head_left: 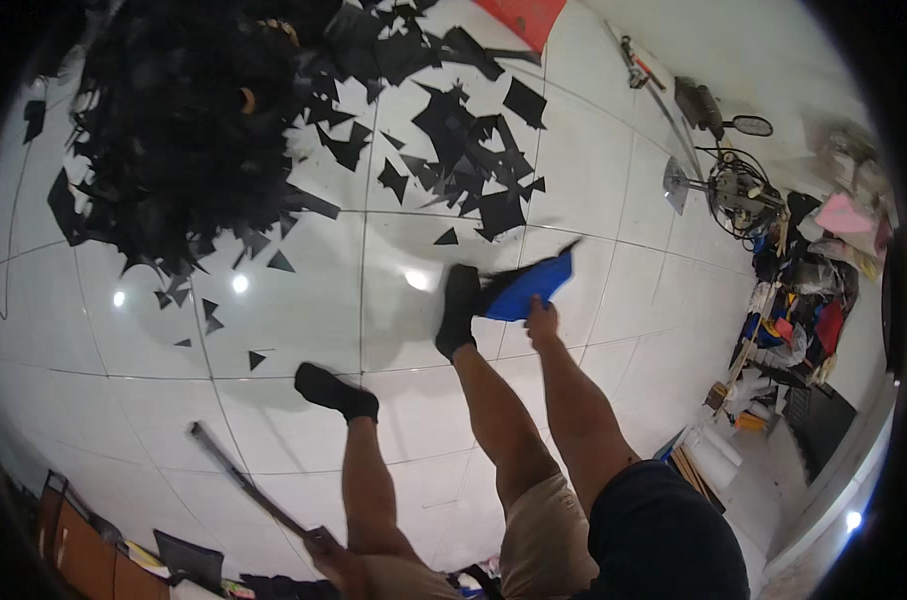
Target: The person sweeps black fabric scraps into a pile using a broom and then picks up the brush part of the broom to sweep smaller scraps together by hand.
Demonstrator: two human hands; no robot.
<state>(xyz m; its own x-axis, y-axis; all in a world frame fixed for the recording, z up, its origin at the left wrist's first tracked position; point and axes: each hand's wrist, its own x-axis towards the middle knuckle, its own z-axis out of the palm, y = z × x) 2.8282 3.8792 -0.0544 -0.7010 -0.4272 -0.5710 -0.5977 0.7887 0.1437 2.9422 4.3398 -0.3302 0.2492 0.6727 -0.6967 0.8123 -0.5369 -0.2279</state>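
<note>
My right hand (542, 322) is closed on the lower edge of a bright blue flat piece (532, 288) with a black upper edge. It is held above the white tiles, beside my right foot in its black sock (460, 308). I cannot make out what kind of thing the piece is. At lower left, my left hand (324, 548) is wrapped round the near end of a long, thin, dark stick (244, 480). The stick slants up and left, over the floor beside my left foot (336, 391). Only part of the left fingers shows, slightly blurred.
A large heap of black scraps (184, 130) lies at far left, with loose black offcuts (464, 140) scattered beside it. A red sheet (532, 18) is at the top. Along the right wall stand a fan (739, 195) and piled bags and cloth (809, 290). Brown furniture (84, 550) is at lower left.
</note>
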